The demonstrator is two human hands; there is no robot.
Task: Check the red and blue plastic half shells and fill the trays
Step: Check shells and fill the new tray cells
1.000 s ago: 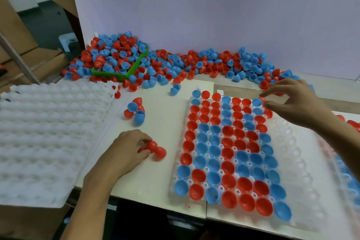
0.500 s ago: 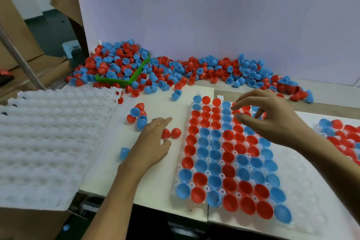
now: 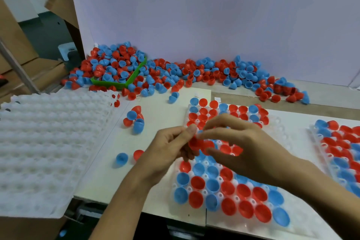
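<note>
White bench, frame centre: left hand [image 3: 171,148] pinches red half shells [image 3: 196,143]; right hand [image 3: 245,150] fingers curled at them, grip unclear. Shells likely light, rigid, slick; take by rim.

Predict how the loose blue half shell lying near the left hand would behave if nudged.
The loose blue half shell would probably rock or roll, since it is rounded. It looks thin and hollow, so likely very light. Its glossy plastic may slip on the smooth table.
</note>
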